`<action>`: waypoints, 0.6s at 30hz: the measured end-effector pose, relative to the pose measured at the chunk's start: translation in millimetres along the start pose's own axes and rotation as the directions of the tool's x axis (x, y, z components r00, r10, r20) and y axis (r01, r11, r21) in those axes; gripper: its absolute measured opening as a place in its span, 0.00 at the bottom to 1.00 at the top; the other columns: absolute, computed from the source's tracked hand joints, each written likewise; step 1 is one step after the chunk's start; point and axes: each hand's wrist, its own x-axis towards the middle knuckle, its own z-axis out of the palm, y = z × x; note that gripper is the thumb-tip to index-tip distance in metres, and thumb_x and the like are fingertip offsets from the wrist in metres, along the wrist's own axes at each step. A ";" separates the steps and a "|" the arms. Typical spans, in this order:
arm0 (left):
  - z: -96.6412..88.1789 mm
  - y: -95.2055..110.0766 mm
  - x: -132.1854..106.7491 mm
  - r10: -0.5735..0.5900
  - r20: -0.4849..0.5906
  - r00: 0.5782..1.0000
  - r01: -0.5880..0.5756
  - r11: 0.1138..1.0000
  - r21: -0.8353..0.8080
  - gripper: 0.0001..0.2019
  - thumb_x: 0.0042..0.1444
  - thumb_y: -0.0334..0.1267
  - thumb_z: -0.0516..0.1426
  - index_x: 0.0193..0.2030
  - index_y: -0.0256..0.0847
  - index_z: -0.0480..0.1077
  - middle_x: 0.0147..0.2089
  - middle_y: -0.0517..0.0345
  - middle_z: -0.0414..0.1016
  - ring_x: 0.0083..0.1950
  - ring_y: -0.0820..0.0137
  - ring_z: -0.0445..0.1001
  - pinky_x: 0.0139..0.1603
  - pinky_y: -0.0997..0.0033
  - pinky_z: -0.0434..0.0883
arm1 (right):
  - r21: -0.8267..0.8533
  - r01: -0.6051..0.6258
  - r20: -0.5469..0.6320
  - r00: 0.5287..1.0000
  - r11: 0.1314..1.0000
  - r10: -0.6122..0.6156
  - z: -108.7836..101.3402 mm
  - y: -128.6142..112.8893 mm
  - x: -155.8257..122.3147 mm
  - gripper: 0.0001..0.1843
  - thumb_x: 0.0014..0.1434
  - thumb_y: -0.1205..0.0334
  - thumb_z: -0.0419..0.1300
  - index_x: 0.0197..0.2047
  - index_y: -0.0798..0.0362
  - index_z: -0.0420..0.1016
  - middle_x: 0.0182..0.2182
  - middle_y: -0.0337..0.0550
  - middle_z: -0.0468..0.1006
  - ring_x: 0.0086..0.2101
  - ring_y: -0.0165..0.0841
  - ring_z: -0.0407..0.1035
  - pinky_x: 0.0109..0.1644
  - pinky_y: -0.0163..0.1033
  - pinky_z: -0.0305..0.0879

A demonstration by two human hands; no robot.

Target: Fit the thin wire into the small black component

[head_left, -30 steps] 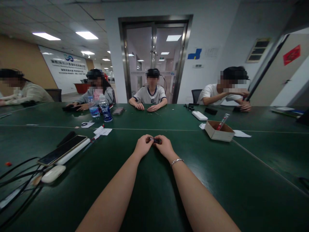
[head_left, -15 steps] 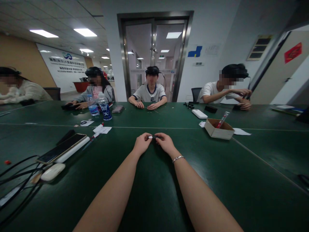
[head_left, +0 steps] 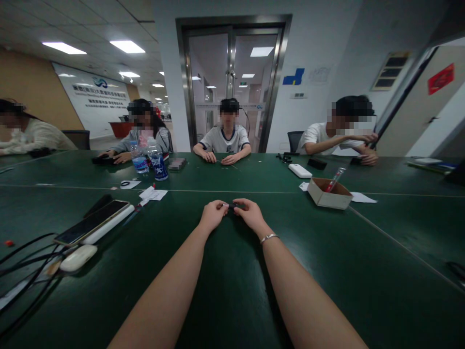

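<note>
Both my arms stretch forward over the dark green table. My left hand and my right hand meet at the fingertips, each pinched on one end of a small dark object that I cannot make out. The hands rest on or just above the tabletop. A thin silver bracelet circles my right wrist.
A phone on a white power bank, a white mouse-like device and black cables lie at the left. A small cardboard box stands right of centre. Two water bottles, paper slips and several seated people occupy the far side.
My hands have stayed together on the small object, shifting only slightly in the picture. The head view has tilted a little, and the object shows less of a light glint than half a second ago.
</note>
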 end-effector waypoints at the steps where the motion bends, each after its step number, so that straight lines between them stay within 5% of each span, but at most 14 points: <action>1: -0.1 -0.7 0.4 0.003 0.003 1.000 -0.003 1.000 0.007 0.08 0.56 0.36 0.56 0.38 0.35 0.73 0.30 0.54 0.76 0.31 0.70 0.74 0.36 0.71 0.70 | -0.004 -0.002 0.001 1.000 1.000 0.002 -0.3 -0.2 -0.1 0.17 0.50 0.76 0.61 0.45 0.57 0.76 0.38 0.45 0.78 0.25 0.27 0.70 0.28 0.32 0.67; 18: -2.7 0.0 1.7 -0.074 0.007 0.997 0.074 0.996 0.054 0.19 0.58 0.51 0.52 0.31 0.35 0.72 0.26 0.55 0.74 0.27 0.72 0.70 0.30 0.74 0.66 | 0.008 -0.013 0.011 1.000 1.000 0.013 -2.8 -4.9 -4.3 0.18 0.50 0.72 0.62 0.46 0.55 0.76 0.30 0.41 0.78 0.26 0.29 0.71 0.31 0.34 0.69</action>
